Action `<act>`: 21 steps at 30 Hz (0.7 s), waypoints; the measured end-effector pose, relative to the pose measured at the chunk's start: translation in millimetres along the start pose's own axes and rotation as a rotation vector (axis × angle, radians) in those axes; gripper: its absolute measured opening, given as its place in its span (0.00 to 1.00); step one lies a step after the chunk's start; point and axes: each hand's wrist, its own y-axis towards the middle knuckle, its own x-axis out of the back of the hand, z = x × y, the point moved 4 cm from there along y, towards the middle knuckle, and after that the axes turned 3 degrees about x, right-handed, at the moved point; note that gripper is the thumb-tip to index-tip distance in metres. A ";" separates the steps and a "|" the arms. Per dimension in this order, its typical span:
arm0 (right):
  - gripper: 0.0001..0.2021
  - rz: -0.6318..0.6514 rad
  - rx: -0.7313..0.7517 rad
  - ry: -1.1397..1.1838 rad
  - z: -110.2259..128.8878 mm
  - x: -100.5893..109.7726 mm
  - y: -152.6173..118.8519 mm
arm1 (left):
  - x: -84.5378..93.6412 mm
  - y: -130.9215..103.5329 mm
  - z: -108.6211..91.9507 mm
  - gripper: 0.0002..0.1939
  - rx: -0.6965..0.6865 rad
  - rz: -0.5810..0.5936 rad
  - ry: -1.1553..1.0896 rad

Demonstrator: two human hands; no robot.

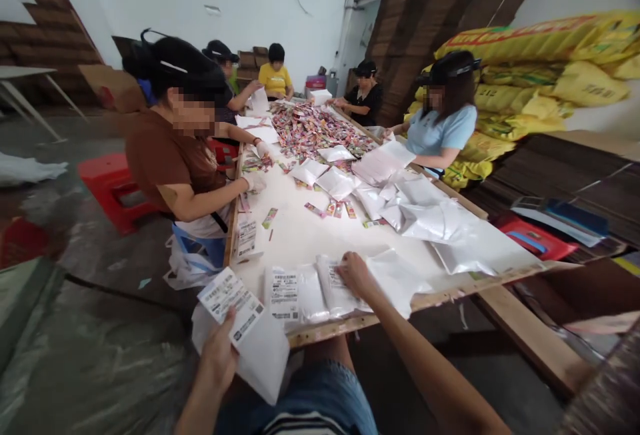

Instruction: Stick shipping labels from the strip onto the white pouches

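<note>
left hand grips labelled bag — tilted down-right; right hand presses flat pouch.

Your left hand and right hand: bare, no gloves. Your forearms: bare, no sleeves in view. Your lap: blue denim, dark-and-white striped hem below.

From my remote seat I see colourful sachets heaped mid-table, yellow sacks stacked at the right wall, a red stool on the floor, and flattened cardboard behind.
</note>
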 end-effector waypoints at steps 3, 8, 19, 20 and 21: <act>0.19 0.076 0.134 -0.172 -17.9 -29.4 -31.1 | -5.5 -11.4 6.6 0.24 -0.011 0.023 0.088; 0.36 0.339 0.307 -0.490 -22.7 -51.0 -61.1 | -17.2 -17.8 17.4 0.22 -0.007 0.113 0.174; 0.12 0.281 0.222 0.367 114.8 -16.2 -93.3 | -38.6 -26.3 33.6 0.19 -0.257 0.273 0.575; 0.12 0.258 0.194 0.370 116.7 -14.0 -96.0 | -37.9 -25.5 33.5 0.19 -0.258 0.263 0.596; 0.15 0.255 0.174 0.370 116.5 -12.6 -98.0 | -37.9 -24.7 33.2 0.19 -0.260 0.265 0.618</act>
